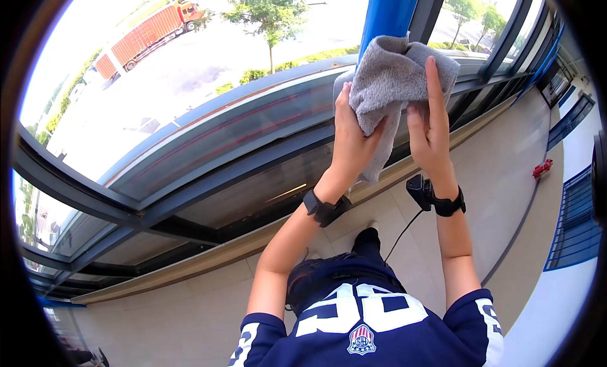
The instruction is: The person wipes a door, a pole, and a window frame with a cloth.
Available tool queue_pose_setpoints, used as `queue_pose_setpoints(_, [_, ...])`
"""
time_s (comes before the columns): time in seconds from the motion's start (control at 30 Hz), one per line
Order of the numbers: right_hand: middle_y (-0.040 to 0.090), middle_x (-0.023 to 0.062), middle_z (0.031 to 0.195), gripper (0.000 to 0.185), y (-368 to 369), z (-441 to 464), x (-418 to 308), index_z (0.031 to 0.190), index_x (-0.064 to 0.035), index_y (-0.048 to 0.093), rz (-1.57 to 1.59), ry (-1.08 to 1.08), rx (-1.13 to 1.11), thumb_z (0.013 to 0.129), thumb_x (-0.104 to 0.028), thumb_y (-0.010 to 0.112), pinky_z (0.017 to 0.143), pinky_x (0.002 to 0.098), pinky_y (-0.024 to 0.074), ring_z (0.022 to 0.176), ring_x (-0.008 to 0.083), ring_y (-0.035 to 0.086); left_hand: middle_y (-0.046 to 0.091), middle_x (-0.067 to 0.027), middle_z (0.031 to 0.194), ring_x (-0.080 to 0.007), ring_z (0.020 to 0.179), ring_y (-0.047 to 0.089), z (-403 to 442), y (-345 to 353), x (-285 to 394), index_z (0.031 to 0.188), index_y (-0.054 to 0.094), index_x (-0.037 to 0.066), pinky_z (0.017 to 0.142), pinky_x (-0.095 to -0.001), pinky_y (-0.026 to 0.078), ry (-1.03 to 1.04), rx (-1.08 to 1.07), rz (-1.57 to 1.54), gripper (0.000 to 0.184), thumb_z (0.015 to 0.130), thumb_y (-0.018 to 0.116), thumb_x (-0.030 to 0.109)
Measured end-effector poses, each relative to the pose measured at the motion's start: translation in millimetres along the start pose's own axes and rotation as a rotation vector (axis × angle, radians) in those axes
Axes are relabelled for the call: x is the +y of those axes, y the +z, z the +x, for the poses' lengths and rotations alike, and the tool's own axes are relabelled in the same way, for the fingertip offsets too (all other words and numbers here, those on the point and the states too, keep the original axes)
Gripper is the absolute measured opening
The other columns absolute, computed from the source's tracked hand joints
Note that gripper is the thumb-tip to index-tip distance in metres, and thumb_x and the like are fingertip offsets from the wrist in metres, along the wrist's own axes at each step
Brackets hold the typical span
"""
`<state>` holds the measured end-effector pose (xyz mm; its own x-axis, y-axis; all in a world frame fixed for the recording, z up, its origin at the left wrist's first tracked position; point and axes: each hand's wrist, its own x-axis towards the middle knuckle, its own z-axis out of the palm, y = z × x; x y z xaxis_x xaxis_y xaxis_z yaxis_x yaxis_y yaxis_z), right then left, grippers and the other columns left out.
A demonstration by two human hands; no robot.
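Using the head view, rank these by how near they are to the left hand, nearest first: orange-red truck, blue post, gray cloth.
From the left hand:
1. Gray cloth: touching the hand, at its fingers.
2. Blue post: just beyond the cloth, rising above it in the picture.
3. Orange-red truck: outside the windows, upper left, plainly farthest.
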<state>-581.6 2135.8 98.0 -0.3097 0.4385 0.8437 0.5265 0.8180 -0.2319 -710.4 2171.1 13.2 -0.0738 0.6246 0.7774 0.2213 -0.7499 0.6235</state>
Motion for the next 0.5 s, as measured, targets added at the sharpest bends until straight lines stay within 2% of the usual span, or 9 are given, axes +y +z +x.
queue_pose_setpoints(0.1, [0.039,0.0197,0.134,0.066,7.7,29.0,5.6,0.141,-0.0027,0.019,-0.086,-0.079,0.129,0.082,0.001,0.050,0.099,0.0390,0.0296,0.115,0.0327,0.045,0.033,-0.0243,0.128,-0.0395,0.119,0.036,29.3,-1.4,13.6,0.137,0.016,-0.003,0.098,-0.0429,0.031,0.090,0.110,0.039,0.084,0.071,0.068,0.006])
queue_pose_setpoints(0.2, [0.037,0.0214,0.133,0.074,15.5,66.9,10.4,0.141,-0.0029,0.017,-0.039,-0.195,0.207,0.080,-0.008,0.058,0.097,0.0389,0.0325,0.116,0.0333,0.043,0.036,-0.0228,0.128,-0.0399,0.116,0.038,61.2,-9.2,16.4,0.136,0.020,-0.003,0.095,-0.0438,0.034,0.247,0.189,0.130,0.091,0.063,0.073,0.008])
queue_pose_setpoints(0.23, [0.037,0.0220,0.133,0.076,18.8,80.7,9.0,0.141,-0.0029,0.016,-0.030,-0.234,0.231,0.080,-0.010,0.060,0.096,0.0389,0.0329,0.116,0.0335,0.042,0.038,-0.0224,0.127,-0.0399,0.116,0.039,74.0,-12.0,14.8,0.136,0.020,-0.001,0.094,-0.0439,0.035,0.287,0.209,0.122,0.093,0.062,0.074,0.013])
queue_pose_setpoints(0.3, [0.043,0.0130,0.124,0.067,25.6,107.2,18.2,0.134,-0.0026,0.026,0.350,-0.059,0.299,0.081,-0.018,0.064,0.094,0.0335,0.0359,0.110,0.0222,0.046,0.032,-0.0224,0.131,-0.0395,0.119,0.035,96.5,-22.8,13.9,0.137,0.020,0.001,0.096,-0.0447,0.034,0.305,0.083,0.120,0.094,0.063,0.076,0.022])
queue_pose_setpoints(0.33, [0.043,0.0130,0.124,0.068,27.4,115.9,22.0,0.134,-0.0027,0.025,0.478,0.024,0.339,0.080,-0.018,0.064,0.094,0.0337,0.0358,0.111,0.0223,0.046,0.030,-0.0221,0.133,-0.0385,0.121,0.034,104.4,-25.5,12.3,0.137,0.020,0.002,0.097,-0.0448,0.033,0.288,0.053,0.064,0.094,0.065,0.075,0.025])
queue_pose_setpoints(0.4, [0.043,0.0131,0.124,0.070,30.2,117.0,24.3,0.135,-0.0028,0.025,0.510,0.106,0.368,0.079,-0.018,0.065,0.094,0.0341,0.0355,0.111,0.0225,0.046,0.025,-0.0213,0.136,-0.0365,0.124,0.031,113.7,-25.7,4.8,0.138,0.020,0.004,0.098,-0.0450,0.032,0.252,-0.005,-0.052,0.093,0.067,0.075,0.032])
queue_pose_setpoints(0.47, [0.042,0.0131,0.124,0.072,33.6,114.9,28.9,0.135,-0.0029,0.024,0.498,0.122,0.381,0.078,-0.018,0.066,0.095,0.0345,0.0353,0.111,0.0227,0.045,0.018,-0.0204,0.139,-0.0344,0.126,0.027,109.4,-19.2,-6.0,0.139,0.019,0.004,0.099,-0.0450,0.031,0.118,-0.039,-0.288,0.093,0.069,0.074,0.035])
queue_pose_setpoints(0.5, [0.042,0.0131,0.124,0.073,34.9,112.1,30.3,0.135,-0.0029,0.024,0.488,0.125,0.386,0.077,-0.018,0.066,0.095,0.0347,0.0352,0.111,0.0227,0.045,0.022,-0.0200,0.137,-0.0326,0.125,0.030,106.9,-17.3,-11.3,0.139,0.018,0.004,0.098,-0.0432,0.032,0.065,-0.050,-0.356,0.094,0.070,0.072,0.038])
